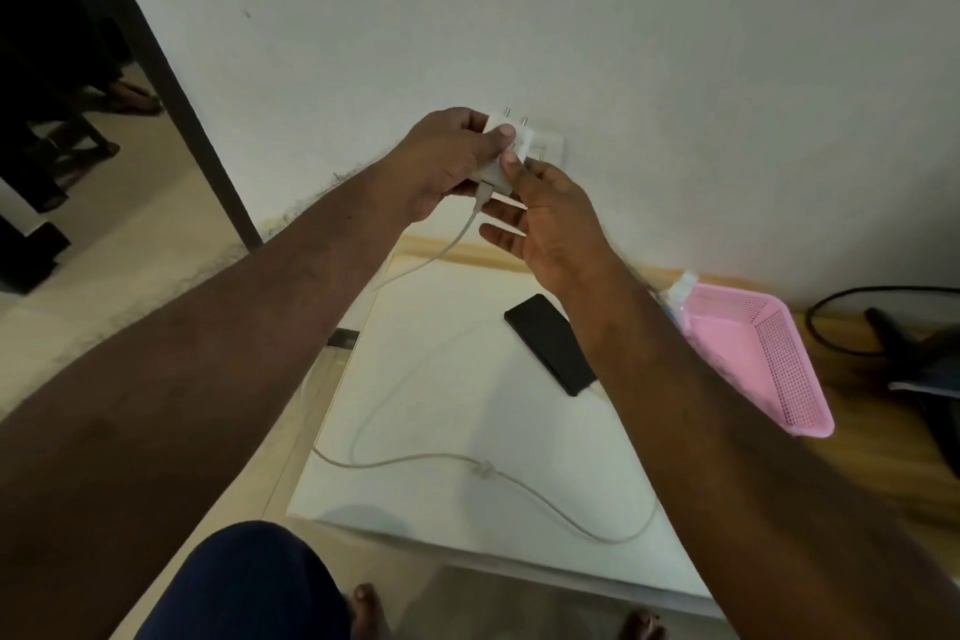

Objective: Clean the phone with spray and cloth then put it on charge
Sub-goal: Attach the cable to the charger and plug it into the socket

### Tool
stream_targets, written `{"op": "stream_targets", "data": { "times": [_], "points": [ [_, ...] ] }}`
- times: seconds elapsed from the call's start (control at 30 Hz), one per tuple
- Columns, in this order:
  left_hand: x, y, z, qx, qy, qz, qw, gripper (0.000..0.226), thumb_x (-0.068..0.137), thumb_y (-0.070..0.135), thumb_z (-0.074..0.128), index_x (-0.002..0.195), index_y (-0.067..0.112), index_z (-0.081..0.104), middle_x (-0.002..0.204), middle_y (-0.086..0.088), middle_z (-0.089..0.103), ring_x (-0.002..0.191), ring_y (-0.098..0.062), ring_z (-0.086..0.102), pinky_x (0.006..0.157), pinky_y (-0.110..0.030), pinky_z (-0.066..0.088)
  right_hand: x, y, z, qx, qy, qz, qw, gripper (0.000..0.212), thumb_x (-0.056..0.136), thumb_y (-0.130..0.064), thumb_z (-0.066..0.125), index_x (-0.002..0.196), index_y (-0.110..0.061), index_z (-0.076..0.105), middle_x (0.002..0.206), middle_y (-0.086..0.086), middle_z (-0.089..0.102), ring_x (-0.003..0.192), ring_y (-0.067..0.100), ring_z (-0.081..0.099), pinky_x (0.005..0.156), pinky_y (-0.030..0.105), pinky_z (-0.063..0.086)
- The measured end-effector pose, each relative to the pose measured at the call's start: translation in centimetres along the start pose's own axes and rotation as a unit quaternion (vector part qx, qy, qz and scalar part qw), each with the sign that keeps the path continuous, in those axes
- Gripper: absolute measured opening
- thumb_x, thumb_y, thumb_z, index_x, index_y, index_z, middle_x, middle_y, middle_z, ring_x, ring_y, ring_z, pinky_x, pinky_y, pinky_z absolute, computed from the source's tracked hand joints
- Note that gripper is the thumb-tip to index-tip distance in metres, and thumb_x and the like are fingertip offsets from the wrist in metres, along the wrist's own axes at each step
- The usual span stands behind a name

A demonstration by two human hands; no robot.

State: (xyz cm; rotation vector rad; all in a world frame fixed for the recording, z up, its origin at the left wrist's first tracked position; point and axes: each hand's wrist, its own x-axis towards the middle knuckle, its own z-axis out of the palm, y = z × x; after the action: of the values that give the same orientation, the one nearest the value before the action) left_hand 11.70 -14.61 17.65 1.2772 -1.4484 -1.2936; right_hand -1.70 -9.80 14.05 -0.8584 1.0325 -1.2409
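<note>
At the far left a dark door frame (pixel 171 83) runs down the white wall (pixel 519 16) to the pale floor (pixel 130 244). Moving right, the left hand (pixel 441 161) is raised in front of the wall with its fingers (pixel 501 136) clenched around a white charger plug (pixel 501 151), whose two metal pins point up toward the wall. Just right of it, the right hand (pixel 550 224) touches the same plug with thumb and fingertip, its other fingers spread loose. Partly behind the plug sits a white wall socket (pixel 545 148), and the plug is not in it. A white cable (pixel 415 457) drops from the plug, trails down over the left edge of the white bench (pixel 441 499) and loops across its near part toward the right. The black phone (pixel 550 343) lies flat on the bench, screen dark, below the right wrist; whether the cable is joined to it is hidden by the forearm. Further right a pink mesh basket (pixel 769 353) stands on a wooden surface beside the bench, with a clear bottle top (pixel 680 288) showing at its far left corner.
</note>
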Motion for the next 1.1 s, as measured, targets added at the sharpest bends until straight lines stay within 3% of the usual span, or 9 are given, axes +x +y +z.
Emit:
{"op": "stream_targets", "data": {
  "times": [0.17,0.27,0.37,0.47,0.53,0.6,0.67,0.83,1.1],
  "points": [
    [1.4,0.4,0.5,0.083,0.02,0.016,0.996,0.03,0.092,0.033,0.07,0.12,0.022,0.067,0.099,0.011,0.07,0.091,-0.009,0.063,0.06,-0.017,0.047,2.3,0.7,-0.2,0.05,0.026,0.0,0.998,0.026,0.09,-0.024,0.068,0.111,-0.009,0.065,0.101,0.011,0.073,0.085,0.024,0.072,0.066,0.035,0.057],
    [1.4,0.6,0.7,0.179,0.136,0.03,0.974,0.05,0.096,0.046,0.059,0.135,0.015,0.055,0.129,0.003,0.061,0.116,-0.015,0.057,0.084,-0.023,0.046,3.7,0.4,0.1,0.068,0.058,0.016,0.996,0.027,0.087,-0.024,0.071,0.109,-0.01,0.064,0.086,0.009,0.073,0.074,0.022,0.072,0.061,0.033,0.055],
    [-2.9,-0.8,1.2,0.12,0.322,0.151,0.927,0.03,0.096,0.048,0.054,0.107,0.021,0.061,0.096,0.018,0.064,0.092,0.004,0.059,0.081,-0.019,0.046,5.0,0.4,0.2,0.113,0.087,0.051,0.989,0.034,0.085,-0.021,0.072,0.113,-0.006,0.061,0.085,0.014,0.067,0.06,0.02,0.066,0.056,0.031,0.055],
    [-9.8,-4.6,3.6,0.049,0.384,0.176,0.905,0.026,0.097,0.051,0.051,0.082,0.029,0.056,0.072,0.017,0.06,0.067,0.003,0.055,0.06,-0.007,0.04,6.0,0.7,0.1,0.139,0.094,0.087,0.982,0.03,0.086,-0.018,0.071,0.109,-0.004,0.06,0.085,0.017,0.065,0.055,0.019,0.061,0.052,0.03,0.054],
    [-14.3,-8.2,6.2,0.055,0.338,0.118,0.932,0.038,0.095,0.058,0.048,0.073,0.027,0.055,0.069,0.008,0.061,0.06,-0.002,0.054,0.053,-0.011,0.041,6.4,1.2,-0.1,0.118,0.097,0.109,0.982,0.03,0.086,-0.019,0.069,0.111,-0.004,0.059,0.089,0.019,0.065,0.052,0.018,0.059,0.05,0.028,0.052],
    [-17.9,-11.3,8.8,0.093,0.259,0.064,0.959,0.052,0.092,0.066,0.044,0.069,0.02,0.054,0.063,0.001,0.059,0.055,-0.009,0.055,0.051,-0.026,0.047,6.6,1.7,-0.3,0.082,0.096,0.133,0.983,0.031,0.087,-0.021,0.067,0.112,-0.005,0.058,0.089,0.02,0.065,0.051,0.018,0.059,0.051,0.027,0.051],
    [-19.6,-13.7,10.4,0.162,0.179,0.073,0.968,0.056,0.091,0.067,0.043,0.065,0.018,0.05,0.057,0.001,0.054,0.053,-0.013,0.054,0.054,-0.036,0.047,6.6,2.2,-0.4,0.056,0.094,0.147,0.983,0.029,0.089,-0.022,0.064,0.112,-0.005,0.057,0.088,0.019,0.067,0.054,0.021,0.063,0.052,0.027,0.052],
    [-19.0,-14.5,12.4,0.278,-0.039,0.059,0.958,0.049,0.083,0.072,0.035,0.072,0.027,0.049,0.067,0.013,0.058,0.061,-0.006,0.055,0.059,-0.014,0.037,6.9,3.9,-0.1,0.035,0.089,0.147,0.984,0.026,0.093,-0.015,0.06,0.115,-0.002,0.054,0.088,0.021,0.065,0.061,0.026,0.066,0.055,0.033,0.056],
    [-17.8,-15.1,12.4,0.291,-0.118,0.011,0.949,0.039,0.078,0.068,0.034,0.076,0.031,0.048,0.083,0.014,0.066,0.061,-0.004,0.051,0.065,-0.016,0.039,8.0,5.1,0.3,0.041,0.083,0.136,0.986,0.024,0.093,-0.011,0.061,0.114,-0.002,0.054,0.091,0.024,0.065,0.065,0.029,0.067,0.064,0.041,0.06]
  ]
}}
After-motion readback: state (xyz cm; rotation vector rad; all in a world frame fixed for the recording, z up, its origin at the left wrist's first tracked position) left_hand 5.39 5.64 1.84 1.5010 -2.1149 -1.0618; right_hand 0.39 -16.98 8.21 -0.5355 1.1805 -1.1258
